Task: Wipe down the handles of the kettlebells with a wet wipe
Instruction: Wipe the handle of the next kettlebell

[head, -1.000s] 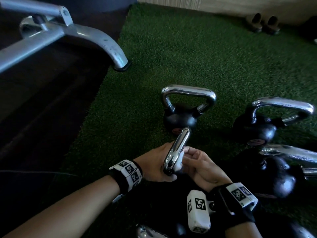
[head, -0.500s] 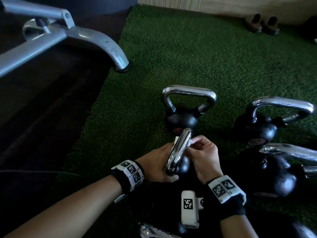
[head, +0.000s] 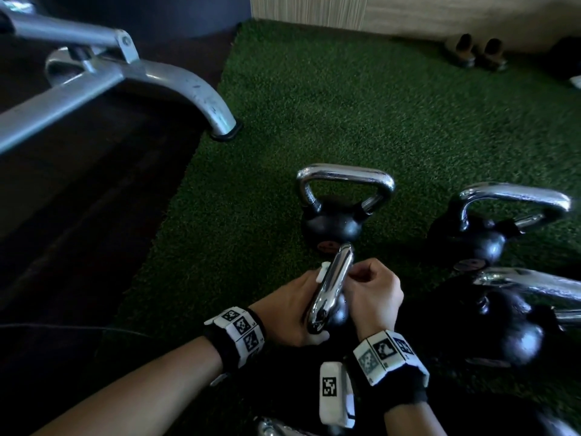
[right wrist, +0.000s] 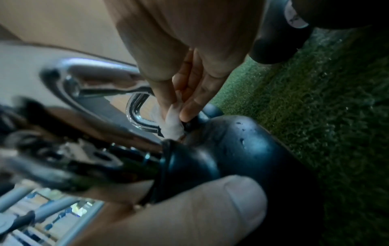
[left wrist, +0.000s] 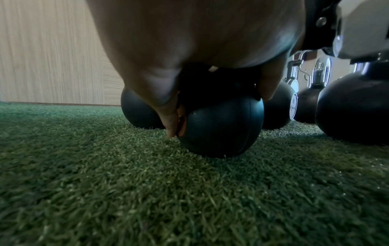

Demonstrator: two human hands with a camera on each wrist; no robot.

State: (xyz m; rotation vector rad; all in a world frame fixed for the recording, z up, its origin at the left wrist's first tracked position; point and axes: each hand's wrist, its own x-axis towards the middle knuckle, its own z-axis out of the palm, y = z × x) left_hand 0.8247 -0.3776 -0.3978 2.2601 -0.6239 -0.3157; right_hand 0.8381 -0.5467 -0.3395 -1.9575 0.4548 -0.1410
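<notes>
A small black kettlebell (left wrist: 221, 126) stands on the turf in front of me, its chrome handle (head: 330, 287) seen end-on in the head view. My left hand (head: 298, 313) grips the near end of that handle, with the thumb (right wrist: 210, 208) against the ball. The right hand (head: 364, 278) is curled over the far side of the handle. It pinches a white wet wipe (right wrist: 172, 123) round the far leg of the handle just above the ball. A corner of the wipe (head: 323, 272) sticks out on the handle's left.
More chrome-handled kettlebells stand close by: one just beyond (head: 333, 221), one at the right (head: 515, 199) and a bigger one nearer (head: 518, 335). A grey bench leg (head: 201, 99) rests at the turf's left edge, beside dark flooring (head: 78, 215). A pair of shoes (head: 478, 51) sits by the far wall.
My right hand has slid with the wipe from the near end of the handle to its far leg and turned knuckles-up. The left hand has kept its grip.
</notes>
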